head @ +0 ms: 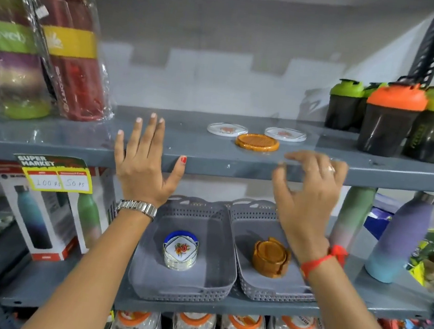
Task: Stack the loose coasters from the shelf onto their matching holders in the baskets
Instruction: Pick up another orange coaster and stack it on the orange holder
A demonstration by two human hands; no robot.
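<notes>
Both hands are raised in front of the upper shelf (76, 144), and neither holds anything. The left hand (145, 163) is flat and spread, fingers pointing up over the shelf's front edge, thumb out to the right. The right hand (308, 192) is loosely curled, its fingers bent and pointing left toward the coasters, with nothing between them.

Three loose coasters lie flat on the upper shelf, faces up; being round, they have no long axis. The orange coaster (257, 142) sits nearest the shelf edge, just beyond and to the left of the right fingertips, apart from them. Behind it lie the left white coaster (224, 129) and the right white coaster (286, 133), one to each side; whether the orange one overlaps their rims cannot be told.

Below the hands, on the lower shelf, two grey baskets stand side by side, touching. The left basket (142, 272) holds the blue floral holder (180, 250), standing upright with white coasters stacked in it. The right basket (250, 286) holds the orange holder (270, 257), upright, with orange coasters stacked level inside
</notes>
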